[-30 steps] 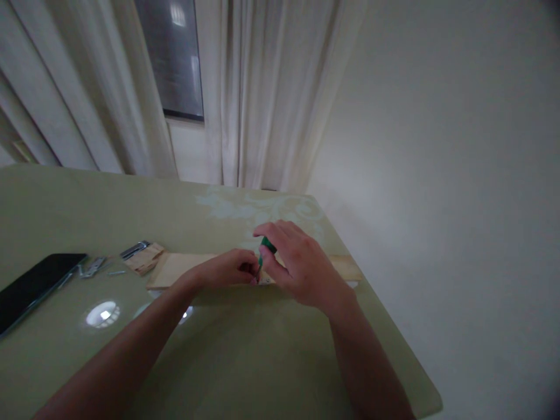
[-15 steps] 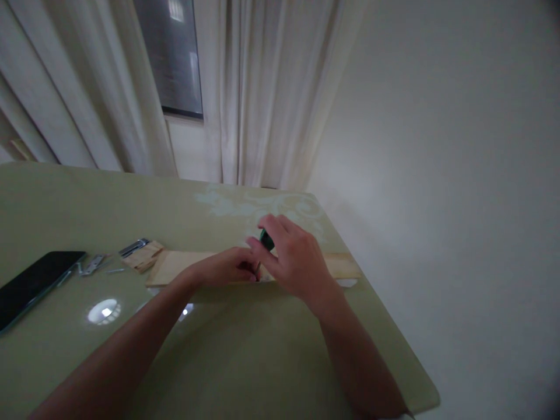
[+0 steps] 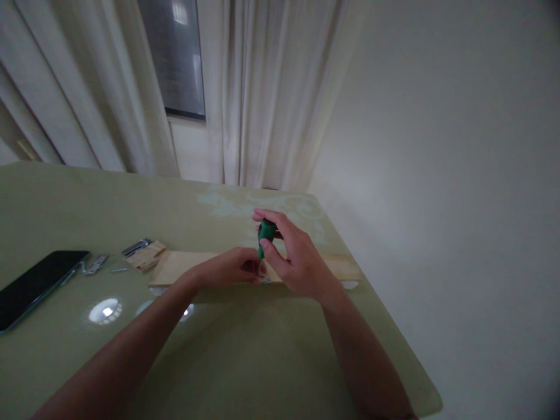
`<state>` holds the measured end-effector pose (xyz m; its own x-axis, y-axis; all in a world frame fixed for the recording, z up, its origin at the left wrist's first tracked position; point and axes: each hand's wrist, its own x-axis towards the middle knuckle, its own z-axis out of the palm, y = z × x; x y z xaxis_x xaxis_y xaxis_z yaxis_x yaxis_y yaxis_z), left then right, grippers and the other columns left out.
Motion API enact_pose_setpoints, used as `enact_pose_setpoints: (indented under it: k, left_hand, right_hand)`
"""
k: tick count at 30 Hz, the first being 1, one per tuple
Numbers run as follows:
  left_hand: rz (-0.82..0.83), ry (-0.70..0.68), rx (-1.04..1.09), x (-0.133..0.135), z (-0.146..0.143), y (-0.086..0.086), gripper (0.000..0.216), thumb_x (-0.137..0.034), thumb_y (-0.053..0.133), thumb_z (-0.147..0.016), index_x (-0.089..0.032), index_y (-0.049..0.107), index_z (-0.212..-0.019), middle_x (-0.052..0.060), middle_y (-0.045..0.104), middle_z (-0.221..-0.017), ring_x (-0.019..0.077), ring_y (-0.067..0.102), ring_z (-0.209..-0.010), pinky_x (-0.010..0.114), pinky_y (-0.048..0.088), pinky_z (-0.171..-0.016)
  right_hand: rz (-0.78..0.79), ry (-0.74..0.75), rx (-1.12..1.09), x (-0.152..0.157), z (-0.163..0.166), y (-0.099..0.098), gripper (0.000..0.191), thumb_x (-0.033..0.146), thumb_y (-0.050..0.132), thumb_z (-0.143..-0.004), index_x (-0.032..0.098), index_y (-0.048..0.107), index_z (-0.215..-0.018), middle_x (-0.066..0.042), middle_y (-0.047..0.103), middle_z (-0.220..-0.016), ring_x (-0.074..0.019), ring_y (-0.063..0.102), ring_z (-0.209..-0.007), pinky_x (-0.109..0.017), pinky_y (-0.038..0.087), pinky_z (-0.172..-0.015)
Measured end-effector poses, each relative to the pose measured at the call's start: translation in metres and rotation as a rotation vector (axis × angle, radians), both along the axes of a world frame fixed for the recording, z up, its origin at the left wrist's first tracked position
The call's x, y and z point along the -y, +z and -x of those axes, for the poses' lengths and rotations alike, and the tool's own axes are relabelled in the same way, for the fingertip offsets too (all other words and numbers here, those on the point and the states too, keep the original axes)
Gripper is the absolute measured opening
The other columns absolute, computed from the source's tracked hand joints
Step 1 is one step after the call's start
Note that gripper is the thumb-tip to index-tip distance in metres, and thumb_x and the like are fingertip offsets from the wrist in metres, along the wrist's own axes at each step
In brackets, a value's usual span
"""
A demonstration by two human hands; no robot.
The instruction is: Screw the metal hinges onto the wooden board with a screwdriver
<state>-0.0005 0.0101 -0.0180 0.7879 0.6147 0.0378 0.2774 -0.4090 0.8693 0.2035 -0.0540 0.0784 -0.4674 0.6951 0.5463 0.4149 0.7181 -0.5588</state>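
Right hand (image 3: 297, 262) grips a green-handled screwdriver (image 3: 265, 235) upright over a pale wooden plank (image 3: 184, 265); left hand (image 3: 227, 269) pinches — seemingly — its tip, fingers closed.

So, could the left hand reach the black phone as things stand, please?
Probably yes: the phone lies flat on the left of the table with nothing tall between, though the left hand is busy at the screwdriver tip on the plank.

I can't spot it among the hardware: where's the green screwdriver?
Centre of the head view: the green screwdriver stands roughly upright in the right hand, tip down at the wooden board, beside the left hand.
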Motion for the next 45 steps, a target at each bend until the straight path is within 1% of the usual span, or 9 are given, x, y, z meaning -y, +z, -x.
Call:
enact_pose_setpoints:
  k: [6,10,15,18,22,29,34,41,45]
  left_hand:
    - [-0.051,0.054,0.401,0.012,0.003,0.039,0.034,-0.039,0.068,-0.101,-0.022,0.066,-0.131,0.009,0.071,-0.129,0.0217,0.067,-0.114,0.038,0.054,-0.104]
    - [0.004,0.092,0.507,0.019,-0.010,0.041,0.026,-0.041,0.069,-0.101,-0.017,0.070,-0.112,0.008,0.074,-0.110,0.0211,0.069,-0.105,0.037,0.058,-0.099]
    - [0.074,0.258,0.592,0.021,-0.024,0.031,0.035,-0.038,0.087,-0.086,-0.017,0.065,-0.102,0.001,0.069,-0.094,0.0176,0.068,-0.089,0.033,0.060,-0.084]
    - [0.018,0.255,0.570,0.021,-0.021,0.034,0.039,-0.036,0.087,-0.085,-0.020,0.065,-0.112,0.003,0.070,-0.103,0.0182,0.068,-0.095,0.032,0.060,-0.087]
    - [-0.034,0.070,0.462,0.021,-0.011,0.042,0.024,-0.037,0.070,-0.100,-0.018,0.068,-0.114,0.008,0.073,-0.111,0.0213,0.068,-0.108,0.037,0.056,-0.100]
    - [-0.101,0.273,0.454,0.025,-0.019,0.044,0.025,-0.032,0.083,-0.087,-0.016,0.067,-0.098,0.002,0.070,-0.095,0.0166,0.063,-0.088,0.027,0.054,-0.080]
    - [-0.033,0.071,0.429,0.022,-0.010,0.047,0.020,-0.035,0.068,-0.101,-0.017,0.069,-0.109,0.005,0.072,-0.104,0.0190,0.067,-0.100,0.032,0.056,-0.092]
    - [-0.073,0.269,0.529,0.024,-0.019,0.042,0.027,-0.032,0.084,-0.086,-0.017,0.066,-0.099,0.001,0.069,-0.095,0.0162,0.065,-0.088,0.027,0.056,-0.080]
    - [-0.057,0.097,0.420,0.025,-0.014,0.048,0.021,-0.036,0.073,-0.097,-0.018,0.068,-0.106,0.005,0.073,-0.104,0.0192,0.068,-0.098,0.032,0.058,-0.091]
  right_hand:
    - [-0.114,-0.040,-0.049,-0.007,0.002,-0.004,0.043,0.014,0.053,-0.096,0.024,0.059,-0.138,-0.011,0.066,-0.147,-0.0228,0.060,-0.139,-0.047,0.047,-0.119]
    - [-0.180,-0.095,-0.077,-0.009,0.004,-0.003,0.024,0.025,0.062,-0.101,0.026,0.068,-0.124,-0.010,0.065,-0.147,-0.0235,0.057,-0.143,-0.047,0.045,-0.121]
    - [-0.213,-0.282,-0.082,-0.005,0.006,-0.002,0.021,0.036,0.072,-0.100,0.027,0.074,-0.119,-0.007,0.067,-0.112,-0.0215,0.067,-0.110,-0.039,0.058,-0.098]
    - [-0.218,-0.276,-0.074,-0.001,0.005,0.001,0.022,0.029,0.072,-0.100,0.025,0.072,-0.122,-0.006,0.069,-0.110,-0.0198,0.067,-0.101,-0.035,0.058,-0.090]
    - [-0.224,-0.181,0.026,0.003,0.003,0.006,0.033,0.019,0.061,-0.102,0.023,0.065,-0.135,-0.007,0.073,-0.123,-0.0224,0.066,-0.115,-0.041,0.054,-0.103]
    - [-0.222,-0.311,0.101,0.006,0.004,0.001,0.031,0.036,0.073,-0.101,0.026,0.069,-0.130,-0.008,0.067,-0.116,-0.0230,0.067,-0.106,-0.039,0.058,-0.095]
    - [-0.183,-0.196,0.100,0.006,0.001,0.004,0.038,0.027,0.069,-0.104,0.025,0.061,-0.141,-0.009,0.069,-0.128,-0.0232,0.065,-0.119,-0.040,0.055,-0.105]
    - [-0.175,-0.315,0.195,0.009,0.001,0.005,0.032,0.038,0.069,-0.104,0.024,0.066,-0.133,-0.009,0.068,-0.120,-0.0256,0.065,-0.114,-0.041,0.055,-0.101]
    - [-0.132,-0.210,0.175,0.010,0.000,0.008,0.037,0.029,0.060,-0.108,0.024,0.059,-0.144,-0.009,0.066,-0.126,-0.0235,0.064,-0.118,-0.040,0.055,-0.103]
